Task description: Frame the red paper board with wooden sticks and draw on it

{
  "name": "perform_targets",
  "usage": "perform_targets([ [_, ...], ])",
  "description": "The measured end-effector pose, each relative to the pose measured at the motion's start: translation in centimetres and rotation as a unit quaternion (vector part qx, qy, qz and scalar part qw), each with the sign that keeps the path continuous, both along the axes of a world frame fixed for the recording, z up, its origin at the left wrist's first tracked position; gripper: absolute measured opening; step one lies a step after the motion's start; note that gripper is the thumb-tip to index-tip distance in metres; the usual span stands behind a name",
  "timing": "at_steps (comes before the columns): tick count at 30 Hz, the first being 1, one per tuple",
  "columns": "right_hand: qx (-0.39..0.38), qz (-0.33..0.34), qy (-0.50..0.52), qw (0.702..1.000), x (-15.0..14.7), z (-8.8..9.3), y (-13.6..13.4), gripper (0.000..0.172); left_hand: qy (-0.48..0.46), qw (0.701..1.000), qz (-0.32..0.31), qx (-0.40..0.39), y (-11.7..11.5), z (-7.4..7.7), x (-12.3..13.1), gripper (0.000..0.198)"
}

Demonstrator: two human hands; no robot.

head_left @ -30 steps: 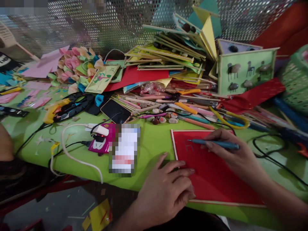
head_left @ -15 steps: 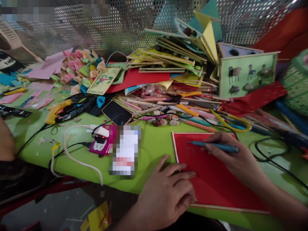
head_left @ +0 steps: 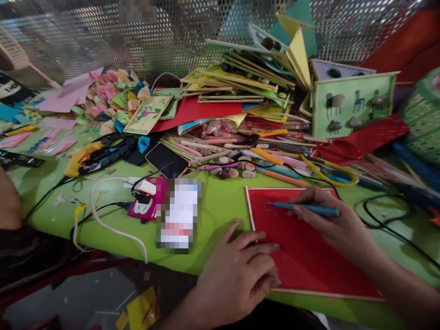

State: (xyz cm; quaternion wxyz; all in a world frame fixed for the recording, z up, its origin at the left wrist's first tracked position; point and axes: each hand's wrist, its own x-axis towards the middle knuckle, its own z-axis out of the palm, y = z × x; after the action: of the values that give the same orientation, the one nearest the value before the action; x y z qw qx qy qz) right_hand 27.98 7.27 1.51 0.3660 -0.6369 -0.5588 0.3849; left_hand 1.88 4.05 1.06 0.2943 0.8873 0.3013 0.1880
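Observation:
A red board (head_left: 309, 256) edged with pale strips lies flat on the green table. My right hand (head_left: 319, 217) pinches a blue pen (head_left: 309, 208), its tip at the board's upper left. Just below the tip a small, faint dark outline (head_left: 271, 213) shows on the red surface. My left hand (head_left: 244, 263) rests over the board's left edge with its fingers spread, holding nothing.
Left of the board lie a lit, blurred phone (head_left: 178, 215) and a magenta power socket (head_left: 147, 206) with cables. Pens, stones and scissors with yellow handles (head_left: 330, 172) lie behind it, before stacked framed cards (head_left: 240, 78). Another person's arm (head_left: 8, 201) is at the left edge.
The pen tip has shifted very slightly, and the marks under it look a little different. Both hands stay in nearly the same place.

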Motion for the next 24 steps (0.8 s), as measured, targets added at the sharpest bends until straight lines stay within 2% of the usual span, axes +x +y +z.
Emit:
perform_targets([
  [8,0.009,0.013,0.002,1.0,0.0,0.79,-0.13,0.031,0.014,1.0,0.001,0.01,0.12,0.19,-0.02,0.017],
  [24,0.006,0.034,-0.01,0.999,0.67,0.26,-0.48,0.025,0.013,1.0,0.0,0.011,0.03,0.12,0.06,0.019],
])
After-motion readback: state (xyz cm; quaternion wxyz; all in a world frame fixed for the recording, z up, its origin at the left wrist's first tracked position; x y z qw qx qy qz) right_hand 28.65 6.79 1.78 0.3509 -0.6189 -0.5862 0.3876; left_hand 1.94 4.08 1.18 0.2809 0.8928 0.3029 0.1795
